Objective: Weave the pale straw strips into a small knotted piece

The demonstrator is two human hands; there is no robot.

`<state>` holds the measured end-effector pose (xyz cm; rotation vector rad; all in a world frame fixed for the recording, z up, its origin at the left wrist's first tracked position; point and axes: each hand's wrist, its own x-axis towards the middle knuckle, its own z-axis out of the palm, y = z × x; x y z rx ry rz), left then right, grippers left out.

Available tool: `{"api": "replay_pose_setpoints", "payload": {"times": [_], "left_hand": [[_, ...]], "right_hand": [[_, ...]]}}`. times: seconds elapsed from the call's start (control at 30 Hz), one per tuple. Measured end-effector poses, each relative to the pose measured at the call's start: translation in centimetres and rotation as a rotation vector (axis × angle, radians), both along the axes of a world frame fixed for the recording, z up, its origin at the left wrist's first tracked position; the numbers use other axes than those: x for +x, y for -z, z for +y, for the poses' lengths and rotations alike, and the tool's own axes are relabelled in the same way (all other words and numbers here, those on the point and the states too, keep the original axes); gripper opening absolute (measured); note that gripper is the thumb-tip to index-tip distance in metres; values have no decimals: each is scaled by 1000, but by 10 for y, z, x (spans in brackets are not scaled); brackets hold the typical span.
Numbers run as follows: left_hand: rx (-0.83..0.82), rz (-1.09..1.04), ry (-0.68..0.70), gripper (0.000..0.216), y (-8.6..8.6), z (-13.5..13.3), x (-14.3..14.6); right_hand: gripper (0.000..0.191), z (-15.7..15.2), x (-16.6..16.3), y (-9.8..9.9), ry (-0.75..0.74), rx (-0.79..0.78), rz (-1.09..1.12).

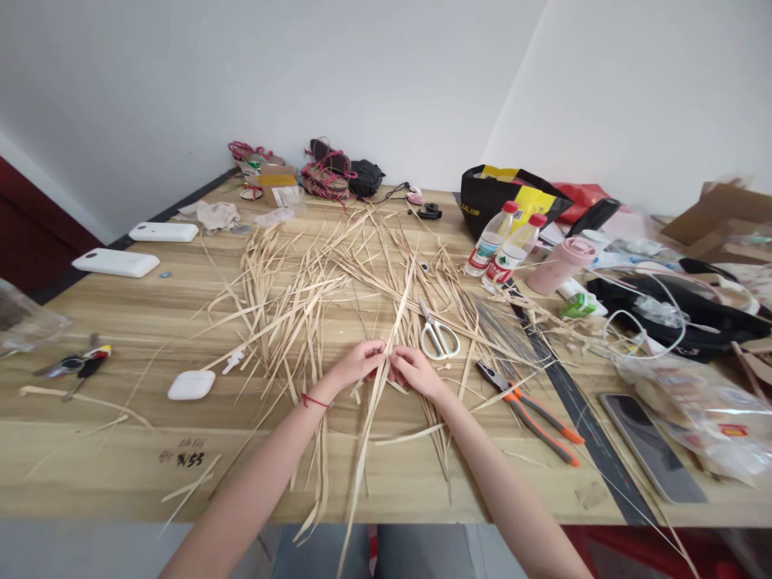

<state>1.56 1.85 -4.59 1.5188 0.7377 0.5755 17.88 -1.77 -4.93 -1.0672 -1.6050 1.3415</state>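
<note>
Both my hands meet over the middle of the table, fingers pinched on a bundle of pale dried straw strips (369, 434). My left hand (360, 360) grips it from the left, a red cord round the wrist. From the other side my right hand (415, 371) pinches the same strips, thumb close to the left one. Long ends run up past the hands and down over the table's front edge. More loose straw strips (283, 297) lie spread beyond and beside my hands. White-handled scissors (439, 338) rest just beyond my right hand.
Orange-and-grey pliers (531, 410) and a phone (651, 446) lie to the right. Two bottles (487, 241), a pink cup (560, 265) and a black bag (507, 201) stand behind. At left are a white earphone case (191, 385), keys (75, 363) and white devices (114, 262).
</note>
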Motion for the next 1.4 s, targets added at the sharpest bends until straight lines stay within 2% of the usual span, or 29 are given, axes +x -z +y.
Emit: {"api": "replay_pose_setpoints", "payload": {"times": [0.23, 0.43, 0.77, 0.83, 0.97, 1.13, 1.27, 1.4], "left_hand": [[95, 42, 42, 16, -7, -5, 1], [125, 77, -30, 23, -7, -7, 2], [-27, -33, -112, 22, 0, 0, 2], [2, -32, -127, 21, 0, 0, 2], [142, 48, -54, 19, -6, -5, 3], [324, 136, -23, 16, -10, -8, 3], [389, 196, -90, 18, -10, -9, 3], [389, 199, -163, 17, -12, -10, 5]], "right_hand": [[31, 0, -2, 0, 74, -18, -25], [29, -1, 0, -3, 62, 3, -62], [34, 5, 3, 1, 43, -20, 18], [34, 4, 3, 0, 54, -26, 25], [29, 3, 1, -1, 76, -47, 15], [27, 6, 0, 6, 190, -52, 16], [28, 6, 0, 9, 207, -37, 1], [28, 3, 0, 5, 144, -5, -66]]}}
